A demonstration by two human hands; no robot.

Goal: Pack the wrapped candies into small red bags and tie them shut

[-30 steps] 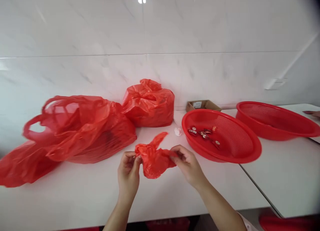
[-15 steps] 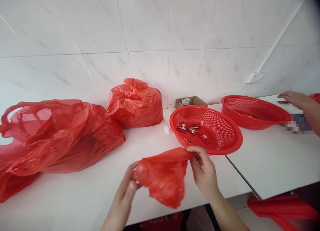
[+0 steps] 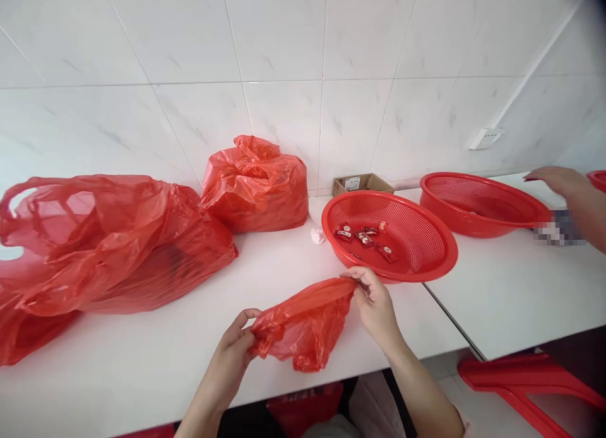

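A small red plastic bag (image 3: 303, 324) hangs stretched between my two hands above the front edge of the white table (image 3: 156, 356). My left hand (image 3: 233, 351) pinches its left end, fingers closed on the plastic. My right hand (image 3: 374, 302) grips the right end, fingers closed too, just in front of a red mesh basket (image 3: 426, 261) that holds several small wrapped candies (image 3: 364, 235).
A big loose red bag (image 3: 108, 242) lies at the left, and a stuffed, tied red bag (image 3: 255, 185) stands by the tiled wall. A small cardboard box (image 3: 362, 183) and a second red basket (image 3: 483, 201) are further back. Another person's hand (image 3: 558, 182) reaches in at the right. A red stool (image 3: 525, 387) stands below.
The crumpled small bag has been pulled wide between my hands and drawn closer to the table's front edge. The other person's hand has come in at the right.
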